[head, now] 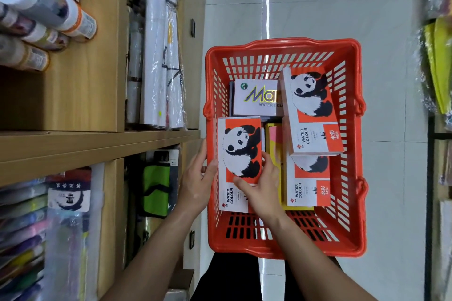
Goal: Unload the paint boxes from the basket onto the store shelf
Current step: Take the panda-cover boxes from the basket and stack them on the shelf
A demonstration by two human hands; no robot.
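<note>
Both hands, left hand and right hand, grip one panda paint box at the red basket's left side, near the wooden shelf.

Basket: red plastic, slotted lattice walls. Held paint box: white with orange-red panel, black-and-white panda print. Two further panda boxes, same scheme. White box, gold and purple lettering. Yellow box with pink patch. Shelf: light wood grain. Pouch: lime green, black trim.
</note>
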